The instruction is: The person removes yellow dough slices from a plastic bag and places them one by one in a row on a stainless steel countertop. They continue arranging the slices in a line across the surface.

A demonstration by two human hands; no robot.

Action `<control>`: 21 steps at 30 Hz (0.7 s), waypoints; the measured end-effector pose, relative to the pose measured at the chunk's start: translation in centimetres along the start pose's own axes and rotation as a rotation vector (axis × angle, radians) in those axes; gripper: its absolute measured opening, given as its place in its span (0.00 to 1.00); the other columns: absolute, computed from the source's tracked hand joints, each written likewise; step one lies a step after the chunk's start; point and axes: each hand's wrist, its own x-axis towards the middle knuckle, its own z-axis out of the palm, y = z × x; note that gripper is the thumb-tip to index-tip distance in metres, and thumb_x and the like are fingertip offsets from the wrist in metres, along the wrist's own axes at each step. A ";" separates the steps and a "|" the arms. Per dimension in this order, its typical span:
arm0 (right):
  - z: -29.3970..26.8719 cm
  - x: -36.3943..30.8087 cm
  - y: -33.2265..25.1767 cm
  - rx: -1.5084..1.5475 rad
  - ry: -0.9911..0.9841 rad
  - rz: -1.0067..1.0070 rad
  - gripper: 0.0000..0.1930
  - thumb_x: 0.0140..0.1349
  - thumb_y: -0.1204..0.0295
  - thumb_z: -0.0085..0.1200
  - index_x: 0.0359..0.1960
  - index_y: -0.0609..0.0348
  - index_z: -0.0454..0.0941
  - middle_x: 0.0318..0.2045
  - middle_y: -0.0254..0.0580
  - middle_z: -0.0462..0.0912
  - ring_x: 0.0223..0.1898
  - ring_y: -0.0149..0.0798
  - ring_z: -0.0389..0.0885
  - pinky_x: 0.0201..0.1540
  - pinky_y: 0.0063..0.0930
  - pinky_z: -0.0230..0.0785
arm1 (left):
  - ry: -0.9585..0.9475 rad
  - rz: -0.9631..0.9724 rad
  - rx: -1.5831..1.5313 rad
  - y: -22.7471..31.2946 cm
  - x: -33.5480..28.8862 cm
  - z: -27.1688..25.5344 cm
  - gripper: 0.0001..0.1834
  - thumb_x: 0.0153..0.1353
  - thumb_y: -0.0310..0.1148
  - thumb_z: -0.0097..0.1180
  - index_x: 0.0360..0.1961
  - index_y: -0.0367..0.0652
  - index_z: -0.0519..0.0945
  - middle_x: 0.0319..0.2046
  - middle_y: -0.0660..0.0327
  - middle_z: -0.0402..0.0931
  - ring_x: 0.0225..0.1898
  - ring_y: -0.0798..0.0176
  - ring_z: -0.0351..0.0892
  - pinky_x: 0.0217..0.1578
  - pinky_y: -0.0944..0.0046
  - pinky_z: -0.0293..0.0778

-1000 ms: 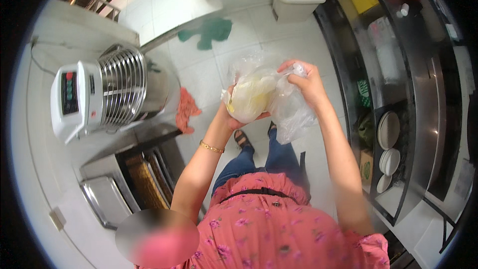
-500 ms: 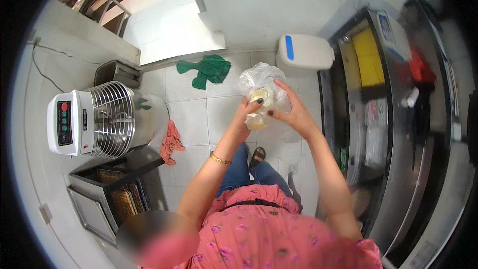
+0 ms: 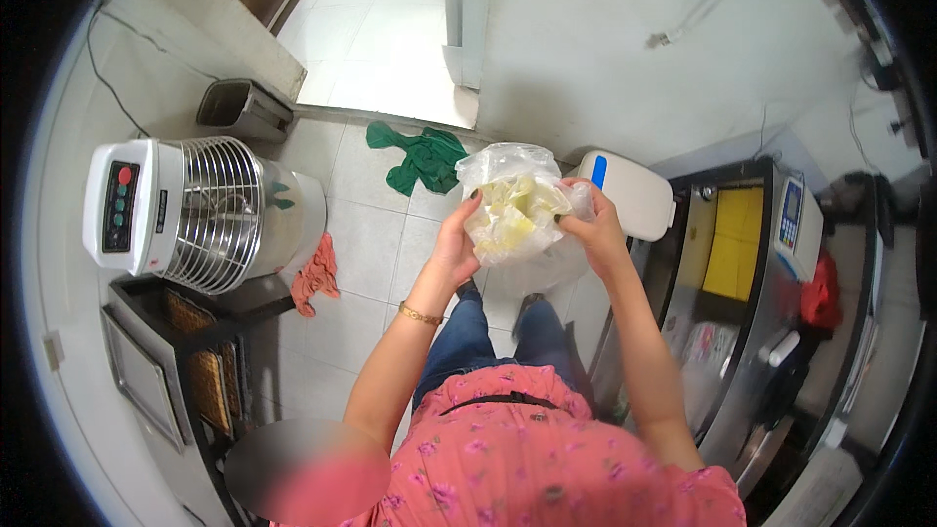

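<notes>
Between my two hands I hold a clear plastic bag spread wide, with a pale yellow, soft-looking mass inside or smeared on it; I cannot make out what that is. My left hand grips the bag's left side, thumb on top. At the right side, my right hand pinches the plastic between thumb and fingers. The bag hangs in front of me above the tiled floor, and part of it droops below my hands.
At left stands a white spiral mixer with a wire guard, above a rack of trays. A green cloth and an orange cloth lie on the floor. A white lidded bin is ahead right, beside a metal counter with a scale.
The bag is now spread wider, and my hands have moved farther apart, showing more of the yellow mass. My view has shifted, and my feet have changed position.
</notes>
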 end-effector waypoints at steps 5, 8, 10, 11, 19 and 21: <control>-3.4 3.7 0.5 0.222 -0.163 0.061 0.24 0.46 0.81 0.58 0.49 0.62 0.70 0.44 0.36 0.75 0.47 0.33 0.73 0.52 0.31 0.66 | 0.095 0.066 0.019 -0.8 2.1 -0.5 0.24 0.56 0.34 0.47 0.54 0.35 0.66 0.49 0.52 0.72 0.49 0.54 0.74 0.52 0.52 0.70; -6.4 5.5 1.1 0.413 -0.236 0.092 0.26 0.49 0.77 0.59 0.52 0.63 0.67 0.47 0.39 0.74 0.50 0.36 0.72 0.55 0.33 0.65 | 0.086 0.164 -0.152 -2.9 2.8 -0.9 0.22 0.57 0.33 0.48 0.51 0.35 0.68 0.47 0.52 0.74 0.48 0.55 0.74 0.52 0.54 0.69; -8.2 6.6 1.1 0.499 -0.280 0.093 0.27 0.52 0.74 0.58 0.55 0.62 0.64 0.50 0.41 0.73 0.51 0.38 0.72 0.56 0.33 0.63 | 0.058 0.229 -0.208 -4.6 3.3 -0.6 0.20 0.57 0.33 0.48 0.51 0.35 0.70 0.48 0.53 0.74 0.49 0.56 0.74 0.52 0.54 0.69; -9.0 6.9 1.1 0.579 -0.332 0.099 0.28 0.53 0.72 0.58 0.56 0.62 0.64 0.50 0.41 0.73 0.52 0.38 0.71 0.56 0.33 0.63 | 0.046 0.222 -0.233 -5.4 3.8 -0.2 0.21 0.58 0.34 0.47 0.51 0.35 0.69 0.48 0.53 0.73 0.49 0.56 0.74 0.52 0.54 0.69; -9.4 8.6 1.3 0.279 -0.467 0.126 0.21 0.49 0.76 0.56 0.47 0.58 0.68 0.41 0.37 0.74 0.45 0.32 0.72 0.50 0.29 0.64 | 0.013 0.215 -0.267 -10.1 7.5 3.8 0.22 0.61 0.36 0.44 0.54 0.38 0.68 0.50 0.53 0.72 0.50 0.56 0.74 0.52 0.54 0.69; -9.1 10.6 0.7 0.084 -0.275 0.034 0.18 0.48 0.78 0.54 0.43 0.59 0.68 0.36 0.37 0.75 0.41 0.31 0.72 0.46 0.28 0.65 | 0.059 0.233 -0.261 -10.0 7.4 4.3 0.21 0.61 0.36 0.44 0.54 0.38 0.68 0.50 0.52 0.72 0.49 0.56 0.74 0.52 0.54 0.70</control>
